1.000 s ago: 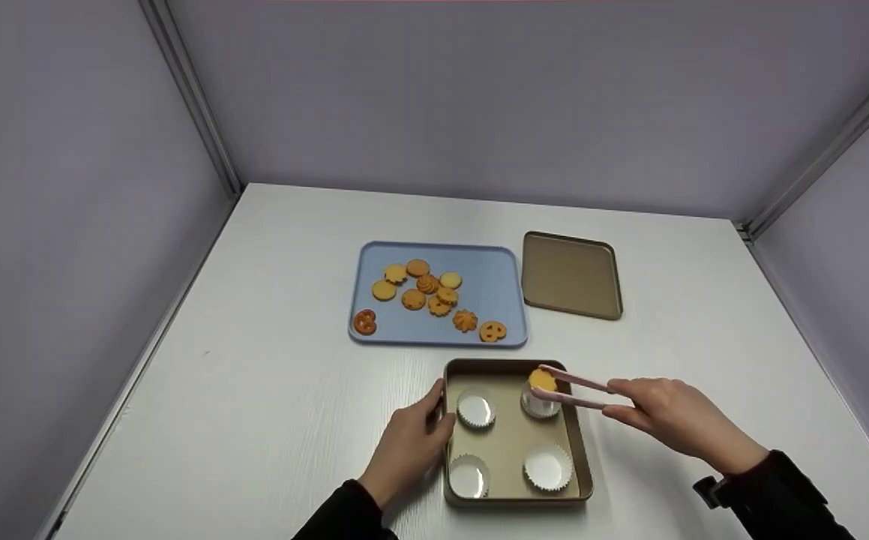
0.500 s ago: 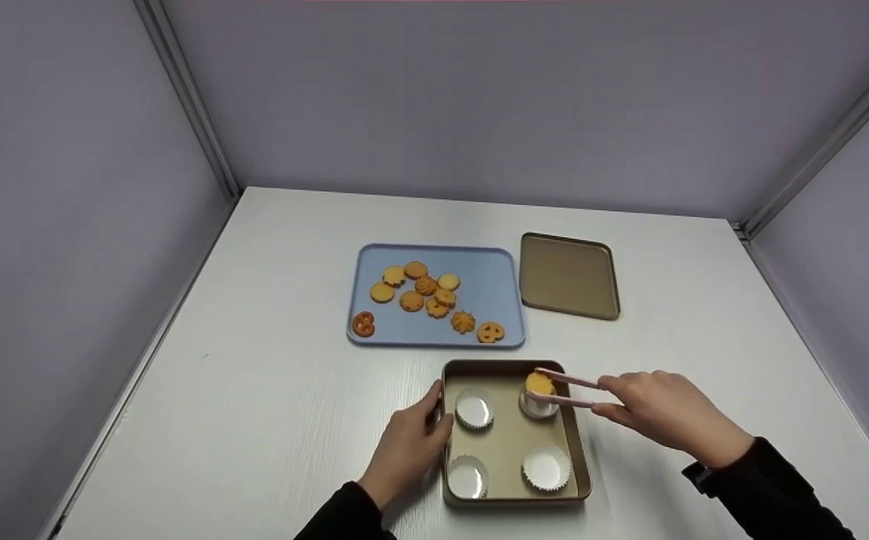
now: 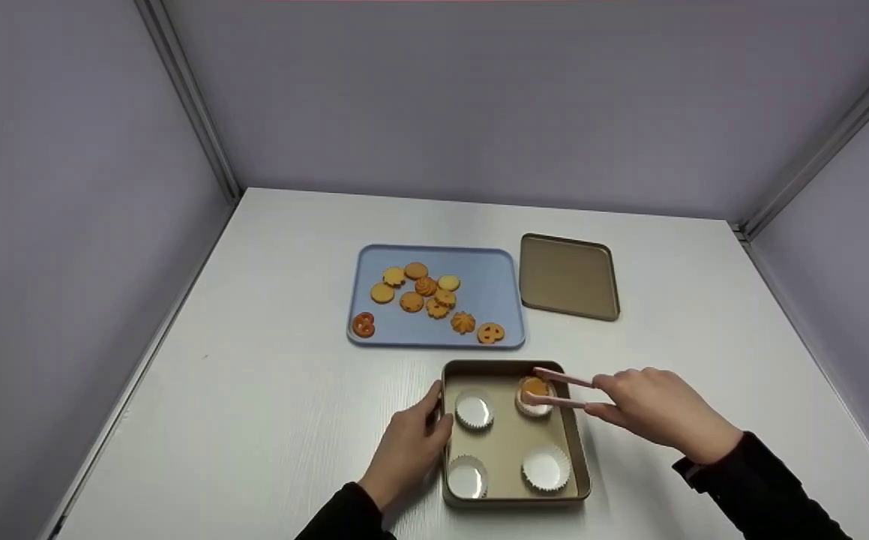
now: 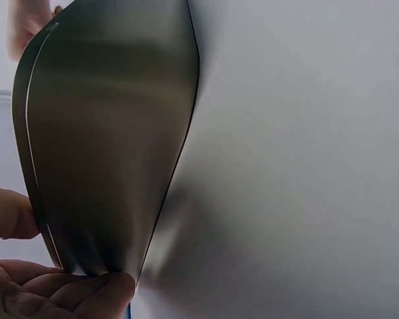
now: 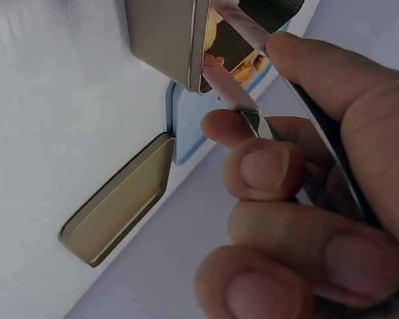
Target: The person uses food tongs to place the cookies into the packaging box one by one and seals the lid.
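Observation:
In the head view my right hand (image 3: 663, 412) holds pink-tipped tongs (image 3: 563, 403) over the far right of a rectangular metal tin (image 3: 505, 465). Between the tong tips, a golden cookie (image 3: 534, 388) sits down in a white paper cup (image 3: 530, 411). Whether the tips still touch it I cannot tell. My left hand (image 3: 406, 442) holds the tin's left side, its thumb at the rim and curled fingers (image 4: 93, 292) against the outer wall in the left wrist view. Three other paper cups stand in the tin, among them a near right one (image 3: 546, 469).
Beyond the tin lies a blue tray (image 3: 490, 277) bearing several cookies and a pretzel (image 3: 363, 324). To its right is a shallow metal lid (image 3: 569, 277). Grey panels enclose the white table (image 3: 254, 360) at the back and sides.
My right hand has moved slightly left and the tong tips have lowered. The cookie has gone from above the far right cup down into it. My left hand stays in place on the tin.

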A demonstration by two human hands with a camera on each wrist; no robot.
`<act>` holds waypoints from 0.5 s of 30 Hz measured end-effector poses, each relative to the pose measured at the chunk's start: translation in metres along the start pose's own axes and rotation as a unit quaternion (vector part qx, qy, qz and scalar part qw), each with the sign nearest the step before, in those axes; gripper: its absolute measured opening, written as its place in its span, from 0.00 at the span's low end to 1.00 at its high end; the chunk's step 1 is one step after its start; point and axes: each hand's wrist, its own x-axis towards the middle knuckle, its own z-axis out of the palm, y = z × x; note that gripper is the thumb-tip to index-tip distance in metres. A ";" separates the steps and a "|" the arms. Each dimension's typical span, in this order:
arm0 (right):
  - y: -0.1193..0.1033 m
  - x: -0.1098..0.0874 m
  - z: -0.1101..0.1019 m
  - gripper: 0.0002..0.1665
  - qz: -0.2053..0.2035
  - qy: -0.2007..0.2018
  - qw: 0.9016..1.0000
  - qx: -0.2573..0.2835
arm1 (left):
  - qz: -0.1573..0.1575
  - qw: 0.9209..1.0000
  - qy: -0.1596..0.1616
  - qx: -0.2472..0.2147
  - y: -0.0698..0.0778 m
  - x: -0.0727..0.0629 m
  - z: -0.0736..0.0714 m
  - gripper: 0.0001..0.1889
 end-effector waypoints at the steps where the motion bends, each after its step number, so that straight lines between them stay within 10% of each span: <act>1: 0.000 0.000 0.000 0.20 0.000 0.001 1.000 0.001 | 0.000 1.000 0.000 -0.002 0.000 0.000 0.000 0.31; 15: 0.007 -0.003 -0.004 0.15 0.018 -0.007 0.999 0.045 | 0.004 1.000 0.002 0.001 -0.001 0.001 0.000 0.30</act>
